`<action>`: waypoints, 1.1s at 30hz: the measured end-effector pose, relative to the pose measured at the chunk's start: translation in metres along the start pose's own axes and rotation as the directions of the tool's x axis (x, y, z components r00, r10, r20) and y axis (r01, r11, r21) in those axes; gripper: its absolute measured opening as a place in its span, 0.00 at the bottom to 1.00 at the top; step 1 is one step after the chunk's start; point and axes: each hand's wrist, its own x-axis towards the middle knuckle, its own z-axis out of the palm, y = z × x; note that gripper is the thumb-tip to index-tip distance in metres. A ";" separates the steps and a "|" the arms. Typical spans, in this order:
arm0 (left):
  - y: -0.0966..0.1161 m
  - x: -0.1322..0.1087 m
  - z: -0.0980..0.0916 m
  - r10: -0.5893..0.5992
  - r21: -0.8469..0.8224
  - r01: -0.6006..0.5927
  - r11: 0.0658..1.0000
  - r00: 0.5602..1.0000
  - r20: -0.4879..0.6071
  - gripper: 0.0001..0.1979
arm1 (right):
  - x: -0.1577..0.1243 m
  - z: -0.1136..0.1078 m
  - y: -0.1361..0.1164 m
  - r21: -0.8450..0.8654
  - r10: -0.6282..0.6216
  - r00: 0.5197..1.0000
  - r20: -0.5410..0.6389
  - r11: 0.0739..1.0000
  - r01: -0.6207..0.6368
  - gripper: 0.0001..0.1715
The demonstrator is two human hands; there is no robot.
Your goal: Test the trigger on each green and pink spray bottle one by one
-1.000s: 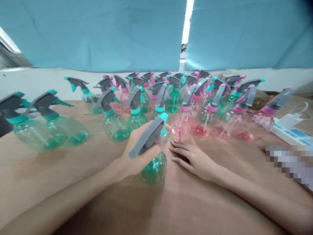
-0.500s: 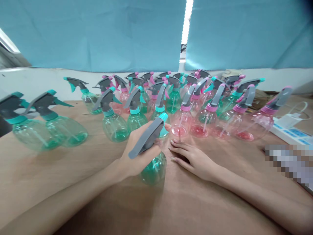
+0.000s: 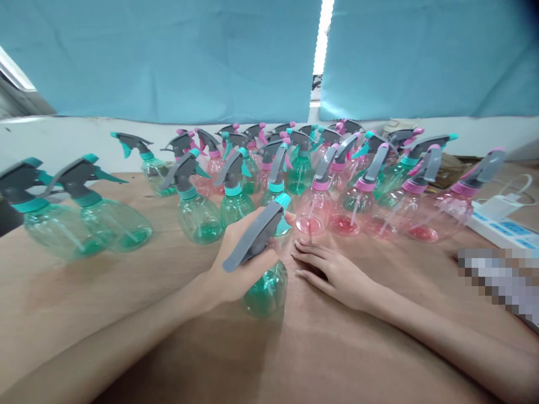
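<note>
My left hand (image 3: pixel 236 264) is closed around the neck of a green spray bottle (image 3: pixel 267 292), whose grey head and turquoise nozzle point up and away to the right. The bottle's trigger and collar are mostly hidden by my fingers. My right hand (image 3: pixel 337 272) lies flat on the wooden table (image 3: pixel 357 353), fingers stretched out, just right of that bottle and holding nothing. Beyond my fingertips stands a pink spray bottle (image 3: pixel 312 210). Behind my left hand are two green spray bottles, one nearer the middle (image 3: pixel 236 205) and one further left (image 3: pixel 200 219).
Rows of green and pink spray bottles (image 3: pixel 301 168) fill the back of the table. Two more green ones (image 3: pixel 115 224) stand at the left. At the right are a white power strip (image 3: pixel 501 227) with a plugged-in charger and a blurred-out object (image 3: pixel 501 283). A blue curtain (image 3: pixel 181 62) hangs behind.
Almost nothing differs. My left hand keeps its grip on the green spray bottle, and my right hand stays flat on the table; the whole view has shifted very slightly.
</note>
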 end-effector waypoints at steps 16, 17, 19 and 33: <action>-0.002 -0.002 0.000 -0.010 0.013 0.009 1.000 1.000 0.024 0.21 | 0.000 0.000 0.001 -0.006 -0.014 1.000 0.001 1.000 0.014 0.23; -0.002 -0.002 0.000 -0.005 0.014 0.004 1.000 1.000 0.025 0.20 | 0.000 0.000 0.001 -0.007 -0.013 1.000 0.004 1.000 0.013 0.23; -0.002 -0.002 -0.001 -0.006 0.016 0.006 1.000 1.000 0.024 0.20 | 0.000 0.000 0.001 -0.011 -0.010 1.000 0.009 1.000 0.010 0.23; 0.000 0.002 -0.005 0.009 0.050 -0.010 0.999 1.000 0.010 0.15 | 0.000 0.000 0.001 -0.033 0.001 0.999 0.040 0.999 0.000 0.25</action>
